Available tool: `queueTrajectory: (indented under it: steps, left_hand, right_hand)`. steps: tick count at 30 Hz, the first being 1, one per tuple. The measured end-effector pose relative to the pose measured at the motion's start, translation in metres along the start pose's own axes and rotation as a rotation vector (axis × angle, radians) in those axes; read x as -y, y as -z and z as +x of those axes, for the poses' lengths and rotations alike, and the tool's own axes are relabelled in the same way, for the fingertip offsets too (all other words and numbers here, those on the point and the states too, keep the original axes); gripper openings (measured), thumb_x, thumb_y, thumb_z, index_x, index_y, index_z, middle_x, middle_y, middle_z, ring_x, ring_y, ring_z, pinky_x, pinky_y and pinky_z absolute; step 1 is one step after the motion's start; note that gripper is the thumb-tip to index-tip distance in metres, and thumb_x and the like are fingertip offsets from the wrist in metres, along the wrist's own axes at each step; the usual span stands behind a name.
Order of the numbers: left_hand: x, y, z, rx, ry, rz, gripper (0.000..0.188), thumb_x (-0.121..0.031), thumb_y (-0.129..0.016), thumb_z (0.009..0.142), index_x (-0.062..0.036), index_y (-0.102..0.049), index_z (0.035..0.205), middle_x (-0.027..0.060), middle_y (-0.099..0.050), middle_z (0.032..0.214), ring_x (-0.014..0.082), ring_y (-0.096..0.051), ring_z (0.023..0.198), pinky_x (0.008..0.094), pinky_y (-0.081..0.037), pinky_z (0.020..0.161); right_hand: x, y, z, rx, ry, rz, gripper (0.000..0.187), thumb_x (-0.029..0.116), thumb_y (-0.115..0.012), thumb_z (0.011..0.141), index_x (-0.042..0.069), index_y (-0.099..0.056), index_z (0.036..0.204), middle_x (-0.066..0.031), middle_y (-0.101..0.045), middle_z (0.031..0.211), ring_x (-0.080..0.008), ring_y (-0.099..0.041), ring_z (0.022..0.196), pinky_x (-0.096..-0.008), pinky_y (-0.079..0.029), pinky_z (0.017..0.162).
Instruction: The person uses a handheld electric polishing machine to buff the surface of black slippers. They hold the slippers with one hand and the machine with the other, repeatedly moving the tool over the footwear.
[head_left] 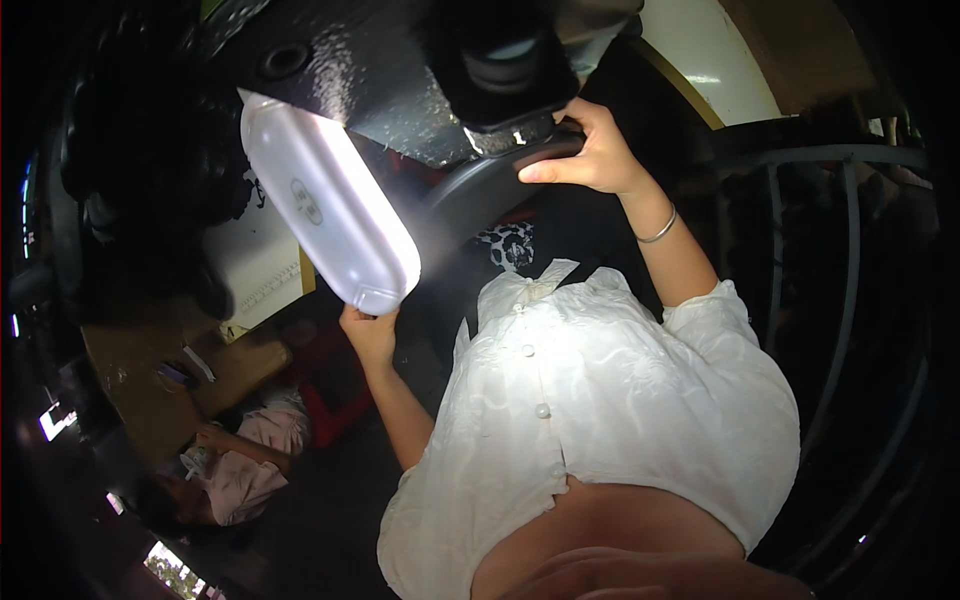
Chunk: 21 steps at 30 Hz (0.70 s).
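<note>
A long white, rounded plastic case (pixel 330 205) with a small dark printed mark slants across the left of the middle, its far end up against a black machine body (pixel 370 80). My left hand (pixel 371 336) is closed on the case's near end, and most of its fingers are hidden behind the case. To the right, my right hand (pixel 597 158) wraps round a black curved rim (pixel 490 180) below the machine, thumb on top. I cannot tell whether that rim is a handwheel. A metal bangle (pixel 658 226) circles my right wrist.
Overhead, the dark machine fills the upper middle. At left, a wooden table (pixel 140 375) carries small items, with another person in a pink top (pixel 255 450) beside it. A red stool (pixel 335 385) stands near. Grey metal railings (pixel 850 250) curve down the right.
</note>
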<state>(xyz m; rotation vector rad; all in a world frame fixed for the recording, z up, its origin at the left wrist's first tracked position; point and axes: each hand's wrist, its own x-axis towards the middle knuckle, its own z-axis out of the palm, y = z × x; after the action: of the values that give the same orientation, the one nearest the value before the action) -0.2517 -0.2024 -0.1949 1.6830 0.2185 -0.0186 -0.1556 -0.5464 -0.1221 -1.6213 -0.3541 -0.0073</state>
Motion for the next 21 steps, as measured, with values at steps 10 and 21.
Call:
queueTrajectory:
  steps: [10, 21]
  left_hand:
    - [-0.001, -0.073, 0.008, 0.364, 0.001, 0.409, 0.037, -0.011, -0.076, 0.068, 0.0021, -0.06, 0.099, 0.0101, -0.065, 0.093, 0.0159, -0.06, 0.084, 0.0294, -0.047, 0.076]
    - [-0.107, -0.148, 0.054, 0.222, -0.146, -0.107, 0.021, -0.007, -0.079, 0.066, 0.0031, -0.066, 0.079, 0.0025, -0.064, 0.072, 0.0067, -0.056, 0.064, 0.0204, -0.046, 0.061]
  right_hand:
    - [0.003, -0.028, 0.016, 0.036, 0.026, -0.025, 0.092, 0.015, -0.086, 0.055, 0.001, -0.034, 0.13, -0.0096, -0.054, 0.114, -0.0185, -0.053, 0.104, -0.031, -0.041, 0.092]
    - [-0.007, -0.018, -0.014, 0.092, -0.24, 0.374, 0.054, 0.018, -0.076, 0.07, -0.002, -0.052, 0.114, -0.0089, -0.057, 0.108, -0.0136, -0.052, 0.1, -0.0288, -0.042, 0.088]
